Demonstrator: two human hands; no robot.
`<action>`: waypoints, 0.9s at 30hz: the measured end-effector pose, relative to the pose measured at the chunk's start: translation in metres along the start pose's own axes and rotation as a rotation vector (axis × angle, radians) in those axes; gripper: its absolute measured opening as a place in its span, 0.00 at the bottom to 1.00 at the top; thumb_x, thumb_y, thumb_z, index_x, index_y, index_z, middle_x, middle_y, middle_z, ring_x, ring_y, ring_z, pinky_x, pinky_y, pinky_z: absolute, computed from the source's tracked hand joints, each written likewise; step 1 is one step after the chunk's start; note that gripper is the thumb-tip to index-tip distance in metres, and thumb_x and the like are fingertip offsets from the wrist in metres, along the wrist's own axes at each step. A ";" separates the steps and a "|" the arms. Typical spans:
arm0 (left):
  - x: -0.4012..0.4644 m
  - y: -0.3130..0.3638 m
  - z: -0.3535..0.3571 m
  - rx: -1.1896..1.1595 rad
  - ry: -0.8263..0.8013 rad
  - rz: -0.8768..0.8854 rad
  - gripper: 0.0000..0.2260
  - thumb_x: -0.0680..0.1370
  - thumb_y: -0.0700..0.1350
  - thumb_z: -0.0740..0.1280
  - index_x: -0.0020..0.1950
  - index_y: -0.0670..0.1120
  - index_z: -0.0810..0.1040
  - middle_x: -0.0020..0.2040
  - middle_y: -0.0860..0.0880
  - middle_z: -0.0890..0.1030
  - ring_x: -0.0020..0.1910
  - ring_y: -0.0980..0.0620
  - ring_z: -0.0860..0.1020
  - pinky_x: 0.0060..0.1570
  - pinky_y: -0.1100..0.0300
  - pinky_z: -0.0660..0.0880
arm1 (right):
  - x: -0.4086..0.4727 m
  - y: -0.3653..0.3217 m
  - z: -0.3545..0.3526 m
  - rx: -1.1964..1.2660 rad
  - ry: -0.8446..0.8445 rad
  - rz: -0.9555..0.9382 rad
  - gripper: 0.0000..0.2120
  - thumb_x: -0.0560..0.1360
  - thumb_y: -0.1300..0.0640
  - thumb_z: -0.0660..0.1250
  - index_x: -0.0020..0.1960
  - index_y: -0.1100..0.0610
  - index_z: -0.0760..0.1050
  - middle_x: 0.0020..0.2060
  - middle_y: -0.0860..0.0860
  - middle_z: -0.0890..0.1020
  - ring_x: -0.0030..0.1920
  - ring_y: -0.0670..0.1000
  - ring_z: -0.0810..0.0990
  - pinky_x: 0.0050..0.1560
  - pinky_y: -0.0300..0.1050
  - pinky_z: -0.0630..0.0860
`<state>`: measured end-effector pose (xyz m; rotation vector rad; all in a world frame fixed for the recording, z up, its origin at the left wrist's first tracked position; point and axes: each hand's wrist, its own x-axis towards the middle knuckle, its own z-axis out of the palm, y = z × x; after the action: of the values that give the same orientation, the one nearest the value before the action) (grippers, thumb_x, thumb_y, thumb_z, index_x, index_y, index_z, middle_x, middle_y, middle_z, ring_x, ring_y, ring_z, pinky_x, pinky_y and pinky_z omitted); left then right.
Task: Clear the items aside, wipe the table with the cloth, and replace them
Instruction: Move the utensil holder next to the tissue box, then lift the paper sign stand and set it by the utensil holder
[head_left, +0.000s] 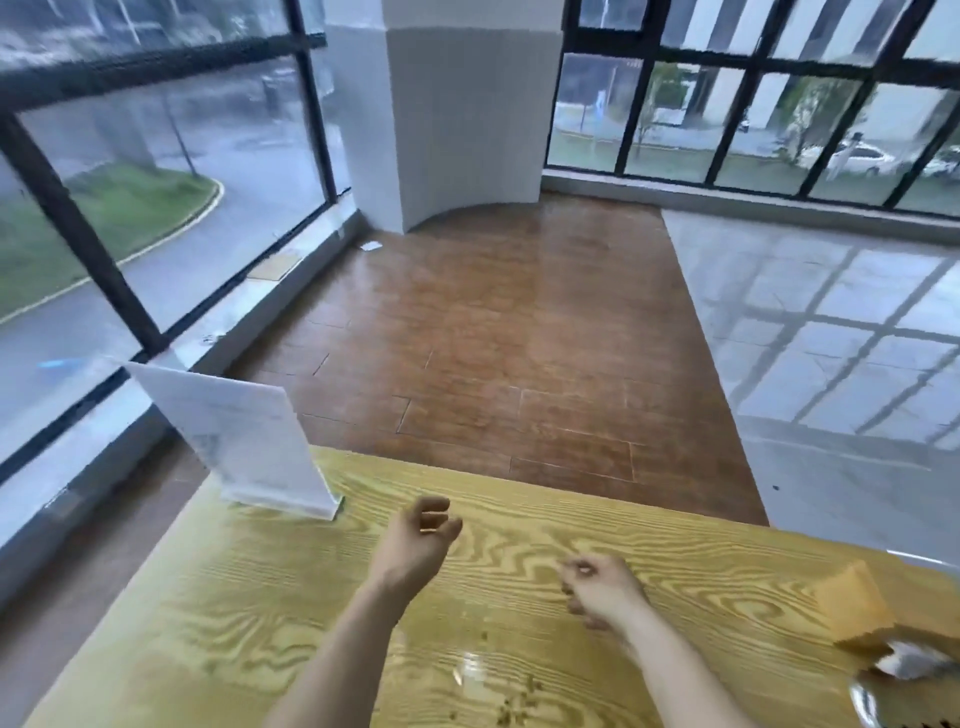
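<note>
A clear acrylic sign stand (244, 441) with a white sheet in it stands upright at the far left of the yellow wood-grain table (260, 613). My left hand (421, 535) hovers over the table just right of the stand, fingers loosely curled, holding nothing. Near the table's middle, my right hand (602, 587) also hangs above the surface with fingers half curled and empty. An orange box (854, 605) sits at the right edge, with a shiny metal object (904, 670) beside it. Small crumbs (514, 706) and a wet patch lie on the near tabletop. No cloth shows.
Beyond the table's far edge lies brown wood flooring (519, 338), then grey tiles at the right. Dark-framed windows (156, 182) run along the left and the back. A white pillar (457, 114) stands in the far corner.
</note>
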<state>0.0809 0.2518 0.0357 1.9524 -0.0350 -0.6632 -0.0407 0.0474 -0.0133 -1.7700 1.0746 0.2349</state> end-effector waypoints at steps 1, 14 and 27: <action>0.008 -0.004 -0.029 -0.033 0.049 -0.005 0.12 0.78 0.48 0.70 0.62 0.50 0.80 0.53 0.51 0.83 0.51 0.53 0.81 0.45 0.59 0.74 | -0.002 -0.022 0.023 -0.022 -0.045 -0.026 0.04 0.76 0.51 0.72 0.50 0.48 0.82 0.49 0.51 0.86 0.44 0.53 0.83 0.44 0.44 0.75; 0.113 -0.050 -0.308 -0.079 0.600 -0.017 0.38 0.73 0.42 0.72 0.80 0.51 0.60 0.79 0.48 0.65 0.77 0.47 0.65 0.74 0.48 0.64 | -0.012 -0.224 0.252 0.215 -0.036 -0.159 0.16 0.76 0.50 0.71 0.63 0.49 0.77 0.64 0.51 0.80 0.60 0.54 0.81 0.64 0.54 0.78; 0.120 -0.045 -0.291 -0.268 0.361 0.083 0.32 0.70 0.31 0.64 0.68 0.58 0.70 0.60 0.57 0.78 0.60 0.52 0.74 0.56 0.55 0.71 | -0.029 -0.236 0.286 0.314 -0.068 -0.222 0.28 0.78 0.59 0.65 0.76 0.47 0.64 0.69 0.40 0.73 0.70 0.45 0.71 0.74 0.54 0.69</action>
<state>0.3061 0.4764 0.0391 1.7728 0.1862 -0.2398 0.2077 0.3218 0.0231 -1.5692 0.8091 -0.0106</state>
